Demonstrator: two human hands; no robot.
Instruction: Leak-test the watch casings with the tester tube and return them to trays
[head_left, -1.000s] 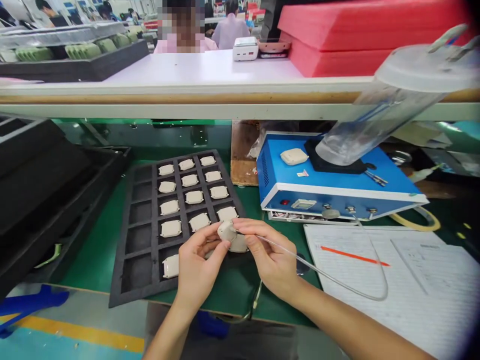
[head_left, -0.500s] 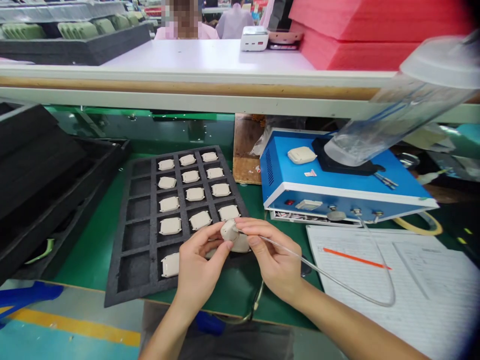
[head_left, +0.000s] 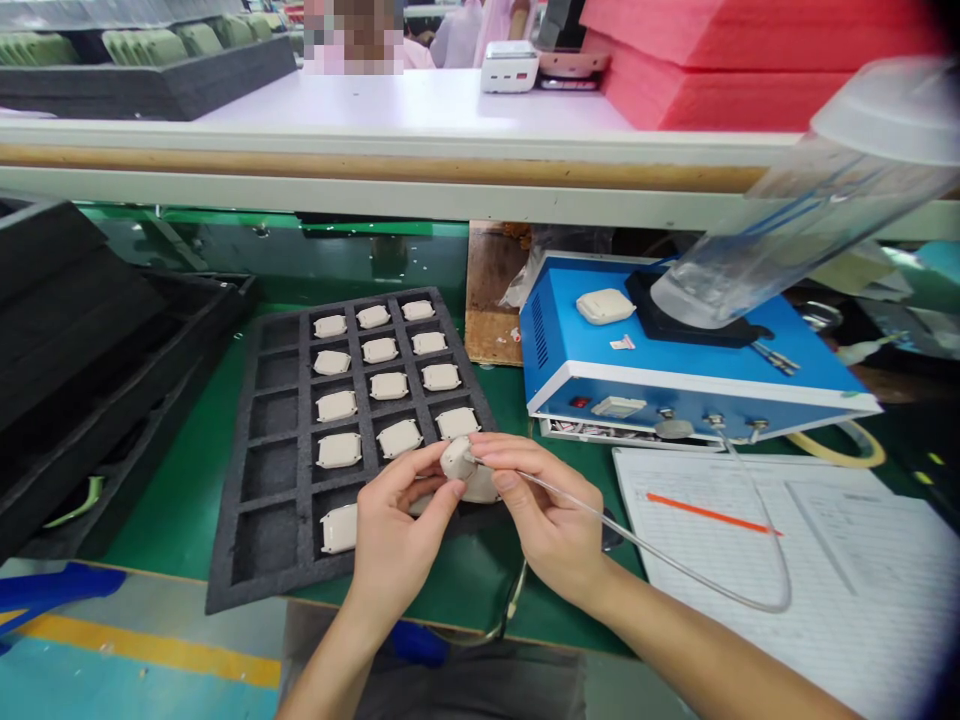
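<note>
My left hand (head_left: 394, 535) pinches a small beige plastic part (head_left: 459, 463) between thumb and fingers, just over the near right corner of a black foam tray (head_left: 279, 440). My right hand (head_left: 540, 515) grips the end of a thin clear tube (head_left: 675, 570) and holds it against that part. The tube loops right over the paper and runs up to the blue box (head_left: 675, 370). Several more beige parts (head_left: 379, 385) lie in the tray's middle and right columns; its left column holds none.
A tilted clear cylinder (head_left: 795, 220) and one beige part (head_left: 604, 306) sit on the blue box. Paper sheets with a red pen (head_left: 712, 515) lie at right. Stacked black trays (head_left: 82, 350) stand left. Red foam sheets (head_left: 720, 60) rest on the shelf; a person sits beyond it.
Both hands stay together on the part and tube. The view has tilted down slightly, so everything sits a little higher in the picture.
</note>
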